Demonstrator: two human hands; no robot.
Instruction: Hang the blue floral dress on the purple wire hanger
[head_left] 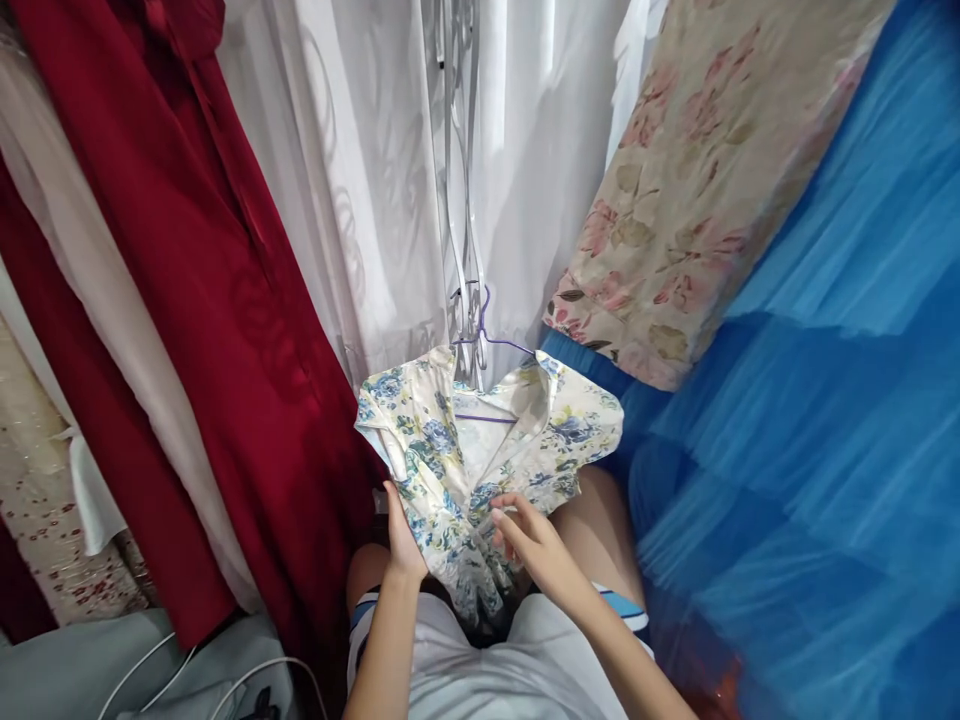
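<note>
A white dress (431, 440) with blue and yellow flowers hangs on a purple hanger (510, 343) in front of my lap. Its V-shaped neck faces up, and the cloth narrows down between my legs, where its lower part is hidden. My left hand (403, 540) holds the dress by its left side, thumb in sight and the other fingers behind the cloth. Over the front, just below the neckline, my right hand (525, 535) has its fingers loosely bent and apart. Its fingertips are at the cloth; whether they press on it I cannot tell.
Red gowns (225, 330) hang at the left, a pale floral garment (675, 220) and a blue tulle skirt (810, 430) at the right. Behind are white curtains (375, 180) and dangling grey straps (457, 200). A white cable (277, 662) loops at the lower left.
</note>
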